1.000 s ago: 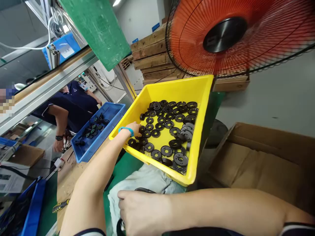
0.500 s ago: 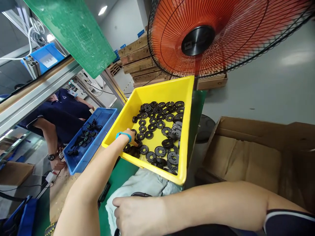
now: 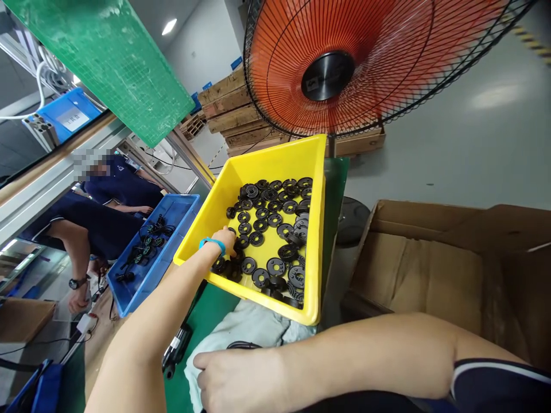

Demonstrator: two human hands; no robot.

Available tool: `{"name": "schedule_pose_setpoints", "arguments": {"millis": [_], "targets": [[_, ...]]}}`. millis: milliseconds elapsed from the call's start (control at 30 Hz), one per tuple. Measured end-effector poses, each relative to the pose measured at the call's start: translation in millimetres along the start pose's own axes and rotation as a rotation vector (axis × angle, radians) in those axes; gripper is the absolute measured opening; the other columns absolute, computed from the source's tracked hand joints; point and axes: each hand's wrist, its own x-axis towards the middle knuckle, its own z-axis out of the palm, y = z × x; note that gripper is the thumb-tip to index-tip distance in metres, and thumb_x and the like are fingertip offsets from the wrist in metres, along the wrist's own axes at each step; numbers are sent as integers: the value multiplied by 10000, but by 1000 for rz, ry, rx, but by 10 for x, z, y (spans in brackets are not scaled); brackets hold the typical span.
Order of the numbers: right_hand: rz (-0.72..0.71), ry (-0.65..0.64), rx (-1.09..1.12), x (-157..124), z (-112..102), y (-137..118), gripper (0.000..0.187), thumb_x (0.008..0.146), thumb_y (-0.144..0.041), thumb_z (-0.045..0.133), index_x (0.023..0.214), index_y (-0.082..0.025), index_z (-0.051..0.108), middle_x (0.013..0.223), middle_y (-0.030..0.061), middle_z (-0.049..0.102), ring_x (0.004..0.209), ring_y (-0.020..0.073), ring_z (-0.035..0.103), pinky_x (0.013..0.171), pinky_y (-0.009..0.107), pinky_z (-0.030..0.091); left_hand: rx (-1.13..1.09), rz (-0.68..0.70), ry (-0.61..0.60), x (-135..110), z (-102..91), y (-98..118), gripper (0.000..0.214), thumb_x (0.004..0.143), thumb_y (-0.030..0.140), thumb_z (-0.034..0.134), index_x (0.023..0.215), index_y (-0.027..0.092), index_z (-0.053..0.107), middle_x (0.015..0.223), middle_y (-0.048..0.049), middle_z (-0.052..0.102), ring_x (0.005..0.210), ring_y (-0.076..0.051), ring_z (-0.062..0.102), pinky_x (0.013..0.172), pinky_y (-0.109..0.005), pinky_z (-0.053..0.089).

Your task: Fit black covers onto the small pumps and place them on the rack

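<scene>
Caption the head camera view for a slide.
Left hand in yellow bin of black discs; right hand on white cloth.

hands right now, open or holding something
Left hand: among black rings, cannot tell if holding one.
Right hand: on a white cloth, looks open, nothing visibly held.

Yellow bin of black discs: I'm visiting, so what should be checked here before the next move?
Left hand reaching over the yellow plastic bin, among the black discs: ok.
Left hand gripping a disc: cannot tell, the fingers are hidden.
Discs lying within the bin's walls: ok.
Right hand away from the bin, on a pale cloth: ok.
Co-worker's hand apart from the bin, beyond the blue plastic tray: ok.
</scene>
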Motion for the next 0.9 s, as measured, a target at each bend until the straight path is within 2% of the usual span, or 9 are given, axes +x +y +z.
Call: {"name": "schedule_pose_setpoints", "arguments": {"millis": [133,267,333,400,467,600,700,800,900], "targets": [[-4,17,-29,-21,27,8,264,861,-105,609,629,-230,579,704,-44,694,719,178,576,811,356,411,-25,26,-40,-19,-13,3,430,689,431,843,1018,180,725,1091,-150,732,1039,-324,719,845,-353,604],[-59,72,22,0,109,60,268,806,-105,614,574,-229,558,681,-36,685,712,199,591,772,356,419,-46,55,-45,-24,-18,-24,635,630,384,868,1182,178,629,1156,-155,718,957,-304,742,769,-331,610],[-86,102,61,12,152,87,288,785,-92,594,538,-225,526,653,-33,668,695,206,596,758,365,424,-56,86,-44,-19,-13,-43,695,641,341,840,1263,200,564,1139,-124,725,934,-285,746,760,-322,606],[-91,101,81,19,165,101,301,788,-85,570,528,-223,509,635,-31,654,687,206,596,761,369,428,-56,128,-42,-12,0,-63,725,636,281,815,1300,229,527,1139,-95,726,980,-284,737,797,-327,601],[-64,73,73,21,143,99,312,800,-77,566,532,-220,498,637,-26,651,699,201,596,785,367,431,-43,161,-19,-4,19,-86,775,604,223,811,1320,233,515,1231,-112,689,1116,-322,692,903,-371,582],[-9,-4,44,17,51,80,338,824,-79,598,547,-216,463,684,-17,668,746,191,594,847,361,428,-38,187,49,39,79,-159,992,546,225,852,1438,204,419,1478,-186,488,1339,-398,535,1096,-452,481],[-14,-34,19,8,16,79,326,858,-70,581,583,-214,485,717,-20,680,765,179,602,854,350,426,-70,209,32,94,123,-209,1078,581,319,867,1509,265,320,1489,-141,457,1294,-335,587,1055,-382,518],[-22,-42,0,1,22,86,302,875,-64,560,619,-217,515,740,-22,690,788,174,619,862,345,425,-74,219,12,134,135,-213,1011,601,339,873,1478,286,372,1421,-118,484,1234,-310,632,1014,-354,541],[-19,-33,-9,7,25,82,299,876,-73,568,625,-219,494,761,-27,705,797,172,619,876,345,423,-51,220,3,136,109,-170,1020,564,311,901,1457,276,409,1393,-128,478,1189,-332,656,1012,-381,542]]}}
